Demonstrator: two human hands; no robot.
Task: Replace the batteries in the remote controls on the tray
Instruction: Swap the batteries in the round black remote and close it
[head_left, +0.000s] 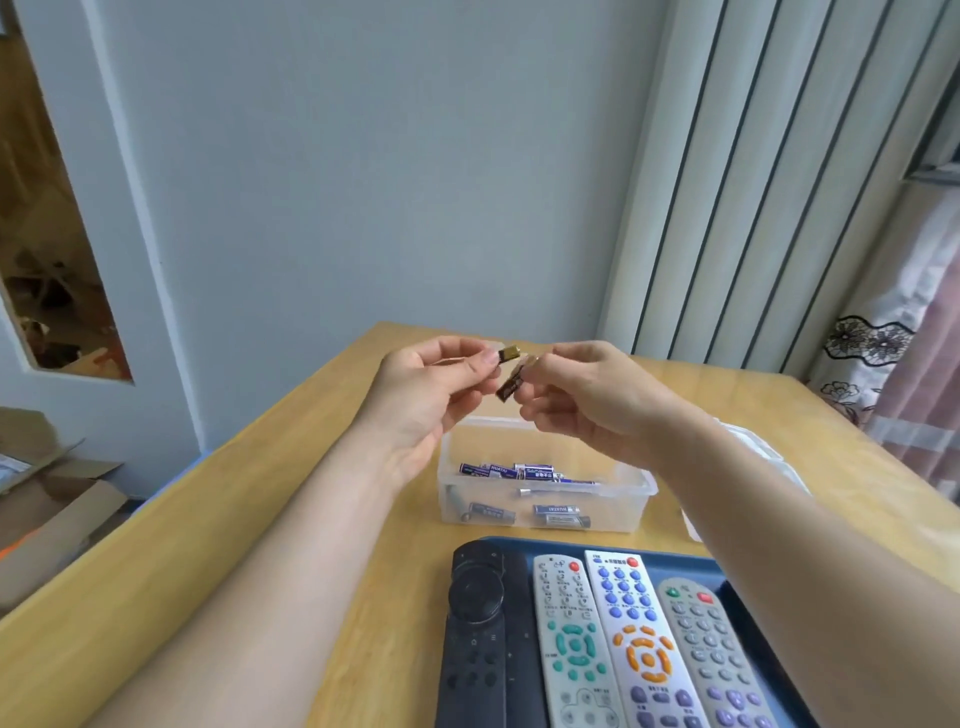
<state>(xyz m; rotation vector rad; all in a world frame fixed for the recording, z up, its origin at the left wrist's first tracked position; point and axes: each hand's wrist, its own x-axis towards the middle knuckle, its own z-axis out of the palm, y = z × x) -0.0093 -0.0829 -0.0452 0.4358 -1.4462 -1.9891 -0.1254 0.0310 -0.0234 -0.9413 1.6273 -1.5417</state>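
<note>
I'm pinching one gold-and-black battery (509, 354) in my left hand (431, 387) and another battery (510, 387) in my right hand (582, 395), above the clear box (545, 512) beyond the tray (737, 587). They're looking small, stiff and slick; I'm gripping mid-body.

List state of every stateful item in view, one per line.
left hand: raised, pinching one gold-black battery
right hand: raised, pinching second battery
clear box: open, blue batteries inside
four remotes: face up on tray
</note>
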